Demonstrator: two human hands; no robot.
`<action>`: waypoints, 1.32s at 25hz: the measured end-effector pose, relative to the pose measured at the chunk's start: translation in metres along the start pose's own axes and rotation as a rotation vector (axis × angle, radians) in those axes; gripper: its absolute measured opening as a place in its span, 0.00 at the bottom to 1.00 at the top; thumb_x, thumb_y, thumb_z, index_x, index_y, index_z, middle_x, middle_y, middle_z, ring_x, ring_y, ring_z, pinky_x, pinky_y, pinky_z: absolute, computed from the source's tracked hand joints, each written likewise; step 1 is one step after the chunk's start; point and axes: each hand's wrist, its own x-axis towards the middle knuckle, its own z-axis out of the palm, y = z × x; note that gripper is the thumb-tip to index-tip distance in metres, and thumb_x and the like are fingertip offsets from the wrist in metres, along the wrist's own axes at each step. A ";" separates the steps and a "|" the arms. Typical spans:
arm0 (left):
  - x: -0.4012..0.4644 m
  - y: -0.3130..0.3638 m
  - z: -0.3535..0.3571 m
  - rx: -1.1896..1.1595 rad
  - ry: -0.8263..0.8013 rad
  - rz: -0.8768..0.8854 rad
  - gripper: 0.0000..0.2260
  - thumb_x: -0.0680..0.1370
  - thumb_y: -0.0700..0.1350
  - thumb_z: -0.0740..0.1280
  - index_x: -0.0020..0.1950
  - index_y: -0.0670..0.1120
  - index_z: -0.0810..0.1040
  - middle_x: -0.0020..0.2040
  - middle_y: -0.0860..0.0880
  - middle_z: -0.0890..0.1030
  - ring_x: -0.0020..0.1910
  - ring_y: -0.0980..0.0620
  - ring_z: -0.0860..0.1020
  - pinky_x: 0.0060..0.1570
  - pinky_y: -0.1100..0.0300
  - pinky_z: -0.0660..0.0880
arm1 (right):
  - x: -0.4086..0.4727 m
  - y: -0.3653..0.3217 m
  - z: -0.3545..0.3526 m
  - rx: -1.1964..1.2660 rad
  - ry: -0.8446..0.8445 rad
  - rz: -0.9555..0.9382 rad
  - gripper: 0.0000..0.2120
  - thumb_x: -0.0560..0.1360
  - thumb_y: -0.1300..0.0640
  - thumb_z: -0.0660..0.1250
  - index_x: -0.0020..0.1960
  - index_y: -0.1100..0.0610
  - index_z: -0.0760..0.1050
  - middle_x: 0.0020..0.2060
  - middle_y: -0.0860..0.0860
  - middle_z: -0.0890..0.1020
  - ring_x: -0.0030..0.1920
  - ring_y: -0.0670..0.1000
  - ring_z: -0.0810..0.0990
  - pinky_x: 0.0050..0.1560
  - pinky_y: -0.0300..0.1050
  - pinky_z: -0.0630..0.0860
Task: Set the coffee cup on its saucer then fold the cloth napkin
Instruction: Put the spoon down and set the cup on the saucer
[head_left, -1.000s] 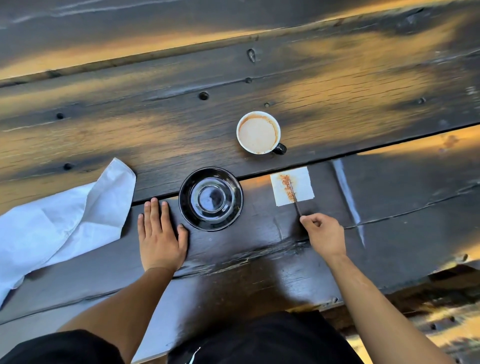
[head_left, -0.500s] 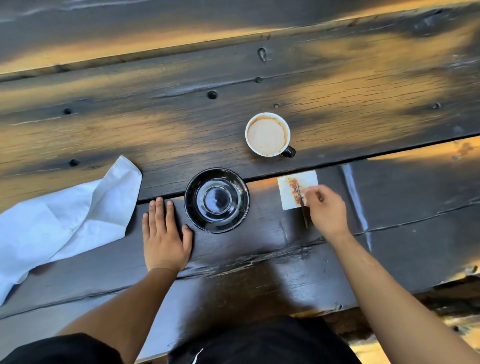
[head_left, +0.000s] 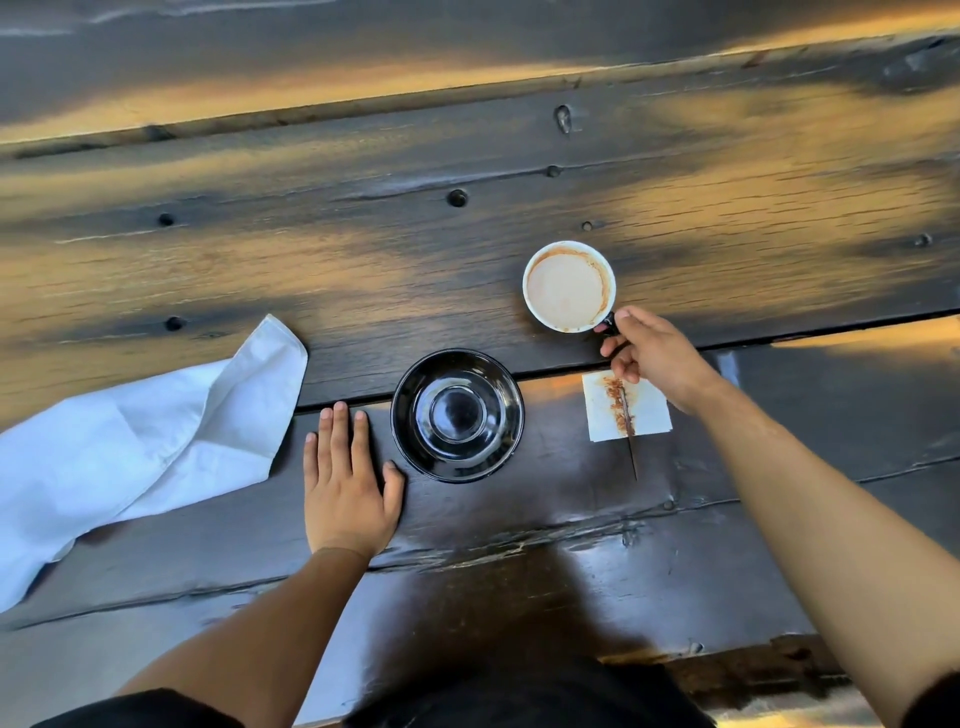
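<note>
Looking down at the dark wooden worktop (head_left: 363, 249), we saw the coffee cup (head_left: 569, 286) standing upright on the far plank, white inside with a black handle at its near right; it held pale, milky coffee nearly to the brim, with a brown ring staining the inner wall; it stood apart from its saucer (head_left: 457, 414), beyond it and to the right. We had our right hand (head_left: 657, 358) at the cup's handle, the fingers (head_left: 613, 347) curled together about it, though the hand hid the handle too much for us to tell how firmly it was pinched. The saucer was glossy black, round, with a raised ring at its centre, and it carried nothing; it lay on the near plank, its far rim crossing the seam between planks. Our left hand (head_left: 345, 486) lay flat on the worktop just left of the saucer, fingers straight and close together, thumb spread toward the saucer's rim, holding nothing. The cloth napkin (head_left: 130, 447) was white and rumpled, unfolded, spread loosely at the left, one corner pointing up toward the far plank; it sat near our left hand without touching it. Right of the saucer lay a small white paper square (head_left: 644, 415) smeared brown, with a thin dark stirrer (head_left: 631, 449) across it, its near end reaching past the paper onto the wood.
</note>
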 end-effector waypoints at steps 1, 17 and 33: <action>0.000 0.000 0.000 0.001 0.001 0.002 0.32 0.78 0.53 0.54 0.79 0.38 0.60 0.81 0.38 0.58 0.81 0.41 0.53 0.79 0.40 0.52 | 0.002 -0.001 -0.001 -0.014 -0.018 -0.010 0.15 0.85 0.51 0.54 0.50 0.55 0.76 0.38 0.54 0.77 0.28 0.49 0.72 0.29 0.41 0.64; 0.001 0.000 0.001 -0.013 0.038 0.016 0.32 0.78 0.52 0.55 0.79 0.38 0.61 0.80 0.38 0.59 0.81 0.40 0.55 0.78 0.40 0.53 | -0.013 0.001 0.025 0.119 -0.148 -0.140 0.16 0.77 0.46 0.62 0.35 0.54 0.71 0.35 0.55 0.77 0.31 0.49 0.70 0.33 0.39 0.65; -0.001 -0.004 0.001 -0.028 0.016 0.023 0.33 0.78 0.53 0.60 0.80 0.40 0.60 0.81 0.39 0.58 0.81 0.41 0.54 0.79 0.43 0.51 | -0.054 0.029 0.087 -0.343 -0.472 -0.188 0.19 0.78 0.44 0.58 0.36 0.54 0.76 0.30 0.54 0.77 0.33 0.47 0.71 0.39 0.42 0.66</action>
